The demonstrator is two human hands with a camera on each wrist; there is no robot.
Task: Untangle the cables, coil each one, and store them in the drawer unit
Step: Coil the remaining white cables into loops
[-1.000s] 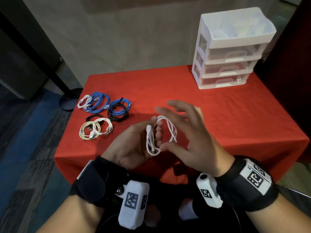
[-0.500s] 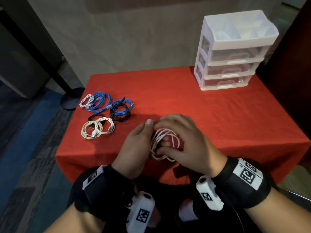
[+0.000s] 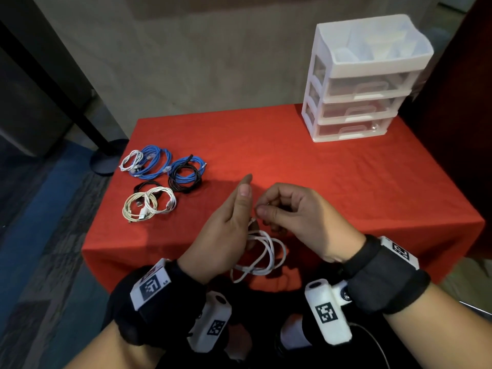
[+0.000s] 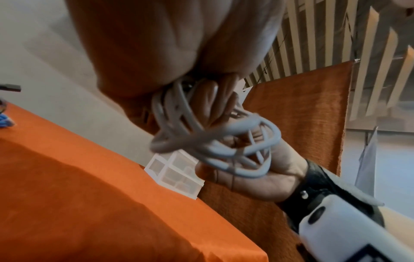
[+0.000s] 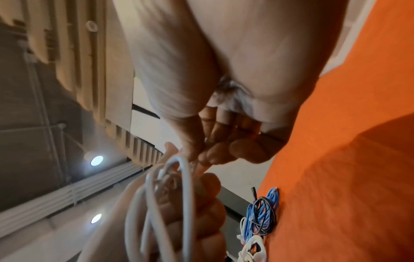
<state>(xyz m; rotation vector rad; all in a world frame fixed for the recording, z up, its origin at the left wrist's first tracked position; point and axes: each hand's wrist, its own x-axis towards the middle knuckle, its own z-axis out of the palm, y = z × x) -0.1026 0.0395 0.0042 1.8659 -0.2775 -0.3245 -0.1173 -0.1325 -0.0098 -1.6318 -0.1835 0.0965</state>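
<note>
A white cable (image 3: 266,255) hangs in loose loops between my hands, over the front edge of the red table (image 3: 332,182). My left hand (image 3: 234,219) holds the top of the loops, its fingers (image 4: 212,101) curled round the strands and its thumb pointing up. Just to its right, my right hand (image 3: 262,206) pinches a short piece of the same cable between thumb and fingertips (image 5: 212,154). The white drawer unit (image 3: 359,83) stands at the table's far right corner with its three clear drawers closed.
Coiled cables lie at the table's left: a blue one (image 3: 155,161) with a small white one (image 3: 131,159), a blue and black pair (image 3: 186,173), and cream and white ones (image 3: 147,203). A dark pole base (image 3: 106,158) stands on the floor beyond them.
The coil that both hands cupped together has dropped open into hanging loops. My right hand has gone from wrapping the coil to pinching the cable near my left thumb.
</note>
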